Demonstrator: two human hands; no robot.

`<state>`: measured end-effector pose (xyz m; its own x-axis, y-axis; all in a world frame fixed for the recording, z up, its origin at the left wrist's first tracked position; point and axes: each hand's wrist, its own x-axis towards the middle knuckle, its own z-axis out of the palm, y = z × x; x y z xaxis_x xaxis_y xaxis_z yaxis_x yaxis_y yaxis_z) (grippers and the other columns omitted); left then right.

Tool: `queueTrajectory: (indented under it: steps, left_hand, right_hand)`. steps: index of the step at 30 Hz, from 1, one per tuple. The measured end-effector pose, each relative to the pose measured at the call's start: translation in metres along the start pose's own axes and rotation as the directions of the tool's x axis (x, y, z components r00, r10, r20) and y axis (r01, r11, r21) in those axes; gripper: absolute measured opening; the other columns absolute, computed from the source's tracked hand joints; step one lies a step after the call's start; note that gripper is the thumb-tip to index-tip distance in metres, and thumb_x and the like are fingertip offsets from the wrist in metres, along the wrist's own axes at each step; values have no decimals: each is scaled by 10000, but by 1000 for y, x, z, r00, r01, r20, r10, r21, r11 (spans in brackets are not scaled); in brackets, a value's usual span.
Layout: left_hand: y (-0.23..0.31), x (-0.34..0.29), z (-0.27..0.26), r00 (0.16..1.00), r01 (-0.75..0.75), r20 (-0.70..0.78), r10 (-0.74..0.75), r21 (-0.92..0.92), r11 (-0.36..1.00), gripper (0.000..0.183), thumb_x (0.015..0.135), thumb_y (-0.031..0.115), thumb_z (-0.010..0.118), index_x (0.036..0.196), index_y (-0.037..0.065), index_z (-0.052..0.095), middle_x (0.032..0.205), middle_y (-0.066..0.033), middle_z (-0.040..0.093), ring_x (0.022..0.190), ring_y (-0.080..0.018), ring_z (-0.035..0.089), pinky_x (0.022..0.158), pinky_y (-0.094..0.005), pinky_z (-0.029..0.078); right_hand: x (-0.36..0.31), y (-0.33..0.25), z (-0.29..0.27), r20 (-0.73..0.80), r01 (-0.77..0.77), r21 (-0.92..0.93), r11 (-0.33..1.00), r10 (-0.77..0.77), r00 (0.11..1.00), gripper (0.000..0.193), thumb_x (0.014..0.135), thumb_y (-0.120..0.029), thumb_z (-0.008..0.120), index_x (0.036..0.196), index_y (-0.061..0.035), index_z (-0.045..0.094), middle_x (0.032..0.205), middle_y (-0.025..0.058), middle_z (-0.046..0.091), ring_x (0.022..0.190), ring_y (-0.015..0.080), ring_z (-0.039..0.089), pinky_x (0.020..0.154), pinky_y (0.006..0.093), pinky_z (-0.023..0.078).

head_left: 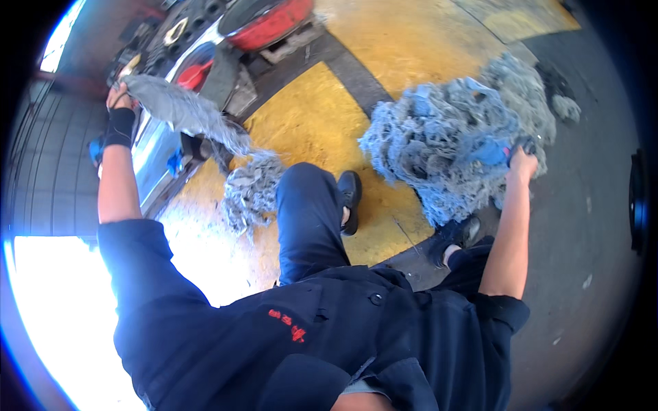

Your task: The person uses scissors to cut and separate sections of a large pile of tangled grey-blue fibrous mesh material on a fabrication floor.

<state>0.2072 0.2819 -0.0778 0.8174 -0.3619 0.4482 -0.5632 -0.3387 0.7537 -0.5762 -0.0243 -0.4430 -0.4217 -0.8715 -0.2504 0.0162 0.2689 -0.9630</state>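
My left hand (120,97), with a black band at its wrist, is raised at the far left. It is closed on the upper end of a long hank of grey yarn waste (181,109), which hangs slantwise toward a small tangled clump (253,188) by my knee. On the right, a large heap of blue-grey yarn waste (445,137) lies on the floor. My right hand (524,163) is at the heap's right side, its fingers curled round something dark that I cannot make out. A blue patch with a pink spot (490,152) shows beside it.
A red round tub (267,24) stands at the top, beside a rack of dark round parts (195,27). A smaller red object (195,74) lies behind the hank. The floor has worn yellow panels (308,103) and dark strips. A loose tuft (566,109) lies right of the heap.
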Motion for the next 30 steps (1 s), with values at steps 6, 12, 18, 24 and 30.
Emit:
queueTrajectory:
  steps: [6, 12, 18, 24, 30]
  left_hand:
    - [6, 24, -108, 984, 114, -117, -133, -153, 982, 252, 933, 137, 472, 1127, -22, 503, 996, -173, 596, 764, -305, 630, 562, -407, 597]
    - [-82, 12, -126, 966, 214, -50, -254, -394, 894, 227, 934, 114, 496, 1096, -37, 450, 1039, -207, 523, 846, -405, 601, 678, -524, 597]
    - [-209, 21, -243, 950, -312, 271, 157, 783, 538, 385, 698, 360, 738, 847, 20, 635, 884, -144, 656, 822, -278, 620, 801, -380, 508]
    - [-227, -93, 34, 798, 404, 214, -564, 505, 763, 300, 676, 287, 762, 842, 52, 678, 814, -64, 632, 657, -195, 566, 513, -341, 467]
    - [26, -278, 309, 482, -55, 860, 167, -161, 985, 831, 668, 185, 814, 1340, 1, 360, 1342, -206, 431, 1286, -280, 380, 1053, -396, 315]
  right_hand:
    - [-2, 0, 21, 123, -25, 186, 982, 2, 992, 174, 852, 14, 591, 970, 118, 517, 904, 154, 589, 665, 236, 627, 560, 326, 587]
    - [-33, -31, 27, 217, 60, 23, 998, -63, 974, 223, 813, -45, 679, 918, 57, 511, 873, 135, 612, 651, 208, 652, 544, 255, 526]
    - [-38, -23, 40, 384, 38, 127, 991, -84, 920, 196, 778, -30, 697, 895, 59, 568, 813, 87, 622, 646, 182, 642, 532, 236, 481]
    - [-84, -79, 21, 545, 81, 183, 980, -170, 821, 220, 760, -42, 629, 948, 57, 573, 878, 118, 624, 811, 221, 665, 725, 267, 506]
    - [-98, -90, 29, 643, 140, 102, 985, -172, 746, 223, 773, 54, 588, 993, 68, 554, 838, 129, 636, 732, 194, 671, 617, 249, 507]
